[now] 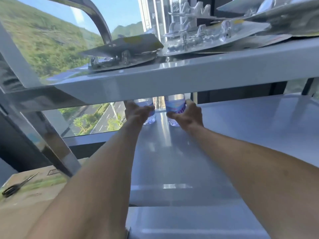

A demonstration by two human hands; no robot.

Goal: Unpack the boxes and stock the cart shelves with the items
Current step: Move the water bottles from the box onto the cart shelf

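Note:
Both my arms reach deep onto the cart's middle shelf (pixel 250 131). My left hand (pixel 136 112) grips a clear water bottle (pixel 149 118) with a blue-purple label. My right hand (pixel 187 116) grips a second bottle of the same kind (pixel 175 106). Both bottles stand upright at the far edge of the shelf, a small gap between them. Their tops are hidden behind the front rim of the top shelf (pixel 172 78). Blister-packed items on card backings (pixel 198 38) lie spread over the top shelf.
A cardboard box (pixel 34 195) sits at the lower left with black-handled scissors (pixel 17 186) lying on it. The cart's chrome post (pixel 51 144) slants past the box. A window behind the cart shows hills and a road.

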